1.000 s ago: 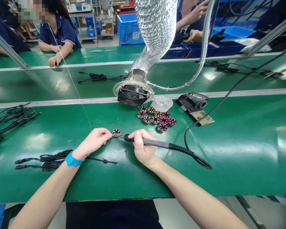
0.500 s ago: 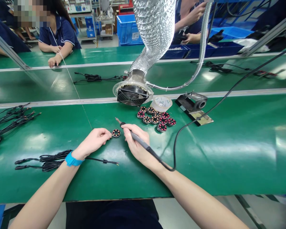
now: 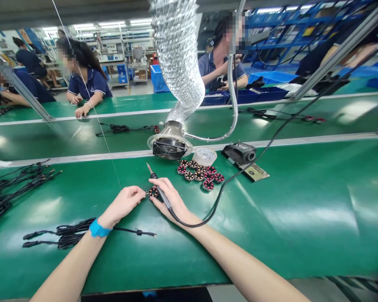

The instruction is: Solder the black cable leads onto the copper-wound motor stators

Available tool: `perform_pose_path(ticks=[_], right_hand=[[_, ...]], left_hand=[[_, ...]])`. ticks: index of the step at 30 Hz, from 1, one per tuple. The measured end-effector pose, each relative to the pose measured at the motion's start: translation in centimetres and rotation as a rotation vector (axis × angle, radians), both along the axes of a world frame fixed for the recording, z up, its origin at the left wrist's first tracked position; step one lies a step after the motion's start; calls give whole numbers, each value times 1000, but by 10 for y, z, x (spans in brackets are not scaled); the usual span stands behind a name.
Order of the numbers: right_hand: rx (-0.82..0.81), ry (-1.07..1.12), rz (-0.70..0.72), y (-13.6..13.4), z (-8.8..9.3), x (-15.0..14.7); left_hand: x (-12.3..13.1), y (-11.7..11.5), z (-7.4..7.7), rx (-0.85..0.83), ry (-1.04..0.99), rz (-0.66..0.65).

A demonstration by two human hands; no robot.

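My left hand (image 3: 123, 205), a blue band at its wrist, is closed in a pinch beside a small round motor stator (image 3: 153, 192) with copper windings. A thin wire (image 3: 108, 149) runs down from above to this hand, and a short end pokes out at the fingertips by the stator. My right hand (image 3: 175, 206) is wrapped round a soldering iron (image 3: 164, 197), its tip pointing up and away, beyond the stator. The right thumb and fingers lie around the stator's right side and seem to touch it.
Several more stators (image 3: 200, 173) are grouped by a tape roll (image 3: 204, 156) and an iron stand (image 3: 239, 154). Above hangs a fume fan (image 3: 169, 149) on a foil duct. Black cables (image 3: 66, 235) lie at left; the iron's cord (image 3: 222, 197) crosses right. Co-workers sit opposite.
My right hand has moved left with the soldering iron, its fingers now at the stator. My left hand keeps its pinch there. The view has tilted upward, showing more of the room.
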State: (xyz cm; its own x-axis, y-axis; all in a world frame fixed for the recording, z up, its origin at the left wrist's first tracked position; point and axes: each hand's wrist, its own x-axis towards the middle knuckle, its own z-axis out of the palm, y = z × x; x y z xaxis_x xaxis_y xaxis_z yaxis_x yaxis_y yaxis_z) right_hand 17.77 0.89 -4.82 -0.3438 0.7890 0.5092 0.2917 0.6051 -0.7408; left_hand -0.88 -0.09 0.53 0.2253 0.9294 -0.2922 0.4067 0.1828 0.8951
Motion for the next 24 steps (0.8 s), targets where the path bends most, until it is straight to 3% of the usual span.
perform_pose_path(ticks=[16, 24], right_hand=[[23, -15, -50, 1, 0, 2], [11, -8, -58, 1, 0, -1]], left_hand=[[0, 5, 2, -31, -39, 119], [2, 4, 6, -19, 8, 105]])
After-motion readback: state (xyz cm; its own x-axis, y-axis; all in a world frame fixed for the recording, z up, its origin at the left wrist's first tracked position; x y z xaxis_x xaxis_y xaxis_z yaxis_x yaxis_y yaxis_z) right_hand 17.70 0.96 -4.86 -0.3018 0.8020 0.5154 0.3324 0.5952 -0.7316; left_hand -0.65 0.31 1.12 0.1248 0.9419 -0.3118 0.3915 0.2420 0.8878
